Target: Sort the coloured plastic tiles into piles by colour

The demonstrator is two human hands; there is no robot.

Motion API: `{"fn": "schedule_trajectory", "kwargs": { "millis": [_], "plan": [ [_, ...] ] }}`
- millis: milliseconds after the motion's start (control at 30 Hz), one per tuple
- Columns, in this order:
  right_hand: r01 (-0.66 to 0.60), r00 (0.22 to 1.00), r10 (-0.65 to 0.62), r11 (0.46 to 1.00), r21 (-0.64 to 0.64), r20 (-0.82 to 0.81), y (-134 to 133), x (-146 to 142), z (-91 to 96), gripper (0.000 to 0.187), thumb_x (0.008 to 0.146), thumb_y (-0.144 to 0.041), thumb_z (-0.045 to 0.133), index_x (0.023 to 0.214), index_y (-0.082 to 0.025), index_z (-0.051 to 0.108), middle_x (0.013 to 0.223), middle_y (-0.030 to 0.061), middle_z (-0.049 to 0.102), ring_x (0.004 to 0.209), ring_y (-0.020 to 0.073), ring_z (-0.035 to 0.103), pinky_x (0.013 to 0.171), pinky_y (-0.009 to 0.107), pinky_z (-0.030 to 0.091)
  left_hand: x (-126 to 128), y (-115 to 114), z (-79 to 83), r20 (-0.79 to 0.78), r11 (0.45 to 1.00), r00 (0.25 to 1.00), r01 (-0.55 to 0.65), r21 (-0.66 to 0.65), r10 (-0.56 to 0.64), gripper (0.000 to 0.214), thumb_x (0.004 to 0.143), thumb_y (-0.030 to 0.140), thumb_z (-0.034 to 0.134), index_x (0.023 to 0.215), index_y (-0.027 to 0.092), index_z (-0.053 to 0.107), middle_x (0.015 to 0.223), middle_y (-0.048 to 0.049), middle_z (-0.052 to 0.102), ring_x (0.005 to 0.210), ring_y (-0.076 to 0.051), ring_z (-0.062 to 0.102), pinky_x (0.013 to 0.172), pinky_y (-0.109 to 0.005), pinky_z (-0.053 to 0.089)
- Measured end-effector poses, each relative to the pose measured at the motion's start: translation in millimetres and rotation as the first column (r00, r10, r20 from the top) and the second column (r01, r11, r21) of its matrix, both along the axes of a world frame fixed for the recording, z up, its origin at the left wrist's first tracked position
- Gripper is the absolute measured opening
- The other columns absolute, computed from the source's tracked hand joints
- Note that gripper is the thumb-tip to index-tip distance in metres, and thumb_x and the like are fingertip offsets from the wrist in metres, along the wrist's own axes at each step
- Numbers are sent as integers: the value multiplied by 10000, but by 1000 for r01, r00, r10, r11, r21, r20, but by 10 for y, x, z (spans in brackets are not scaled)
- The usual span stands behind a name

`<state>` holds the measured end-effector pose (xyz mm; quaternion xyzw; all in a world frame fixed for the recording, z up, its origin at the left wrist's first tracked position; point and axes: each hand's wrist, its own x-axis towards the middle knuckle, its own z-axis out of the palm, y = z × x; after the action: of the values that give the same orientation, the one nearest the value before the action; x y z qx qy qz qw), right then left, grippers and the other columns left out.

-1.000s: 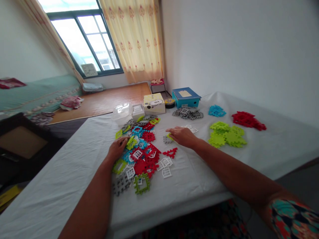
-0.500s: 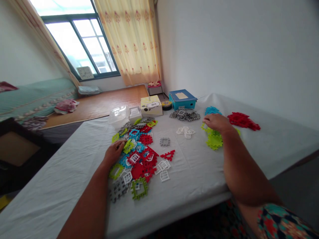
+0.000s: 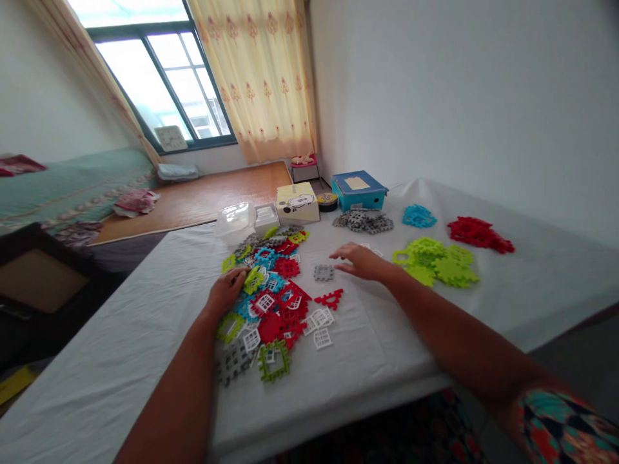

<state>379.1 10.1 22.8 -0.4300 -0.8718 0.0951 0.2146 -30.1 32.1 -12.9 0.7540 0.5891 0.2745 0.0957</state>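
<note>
At the left edge of a mixed heap of interlocking plastic building pieces point(image 3: 275, 325), my left hand point(image 3: 228, 291) has its fingers closed on a lime-green building piece point(image 3: 253, 281). Above the middle of the table is my right hand point(image 3: 362, 261), empty, with thumb and fingers apart. Its fingertips are just right of a single grey building piece point(image 3: 324, 272). Partly hidden behind the right hand lie white window pieces point(image 3: 378, 252). A red triangular piece point(image 3: 329, 299) and more white window pieces point(image 3: 320, 320) lie beside the heap.
Sorted piles lie toward the wall: grey point(image 3: 363, 221), blue point(image 3: 418, 216), lime-green point(image 3: 438, 261) and red point(image 3: 478, 233). Along the back stand a clear plastic box point(image 3: 235, 220), a yellow-and-white box point(image 3: 298, 202), a round black tin point(image 3: 327, 202) and a blue box point(image 3: 360, 191).
My right hand has left the lime-green pile and moved left to near the single grey piece, its fingers now apart. My left hand stays at the heap. The view has shifted slightly.
</note>
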Motion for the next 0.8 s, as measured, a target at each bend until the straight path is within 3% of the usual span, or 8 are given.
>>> {"fn": "schedule_trajectory", "kwargs": {
  "millis": [100, 167, 333, 433, 533, 700, 800],
  "plan": [
    [-50, 997, 48, 999, 17, 66, -13, -270, -198, 471, 798, -388, 685, 1201, -149, 634, 1137, 148, 668, 1069, 268, 563, 921, 373, 436, 16, -15, 14, 5, 1000, 1000, 2, 6, -2, 480, 853, 503, 384, 1055, 196, 693, 1137, -73, 696, 1087, -225, 616, 998, -348, 440],
    [-59, 997, 58, 998, 7, 59, -17, -327, -255, 481, 769, -372, 714, 1188, -151, 635, 1122, 145, 669, 1065, 267, 557, 924, 376, 435, 27, -23, 24, 13, 1000, 1000, 0, 7, 0, 469, 848, 501, 387, 1044, 207, 696, 1131, -64, 700, 1082, -225, 618, 993, -351, 444],
    [-69, 996, 73, 995, 66, -50, -24, -269, -192, 502, 725, -306, 734, 1183, -133, 624, 1124, 129, 651, 1048, 239, 565, 947, 352, 424, 39, -32, 39, 18, 1000, 1000, 0, 2, 0, 454, 843, 496, 394, 1033, 216, 697, 1119, -60, 705, 1069, -224, 623, 978, -350, 454],
    [85, 990, -78, 995, 57, -117, 12, -122, -133, 472, 775, -429, 676, 1143, -137, 640, 1064, 119, 665, 909, 209, 611, 839, 319, 465, 39, -32, 34, 19, 1000, 1000, 4, 14, -5, 459, 850, 494, 388, 1034, 208, 697, 1126, -69, 701, 1073, -225, 621, 978, -350, 452],
    [291, 948, -286, 956, 16, -139, 135, 139, -78, 431, 781, -461, 656, 1076, -147, 660, 1008, 101, 681, 771, 176, 623, 744, 290, 473, 41, -32, 29, 30, 1000, 1000, 1, 15, -2, 447, 850, 483, 392, 1030, 213, 699, 1115, -65, 705, 1069, -231, 623, 976, -361, 454],
    [546, 831, -537, 837, 27, -145, 434, 597, 197, 347, 720, -326, 700, 1028, -171, 663, 977, 82, 690, 819, 191, 627, 784, 302, 473, 49, -30, 31, 39, 1000, 999, 7, 3, -7, 413, 848, 458, 405, 1023, 231, 701, 1104, -47, 710, 1062, -225, 624, 973, -360, 460],
    [577, 793, -555, 817, 15, -251, 552, 669, 450, 361, 738, -312, 667, 1061, -151, 644, 978, 95, 682, 872, 199, 605, 803, 308, 470, 53, -31, 28, 36, 1000, 999, 3, 23, -4, 412, 852, 451, 398, 1018, 229, 702, 1096, -54, 711, 1050, -224, 627, 963, -359, 465]
  ]
}}
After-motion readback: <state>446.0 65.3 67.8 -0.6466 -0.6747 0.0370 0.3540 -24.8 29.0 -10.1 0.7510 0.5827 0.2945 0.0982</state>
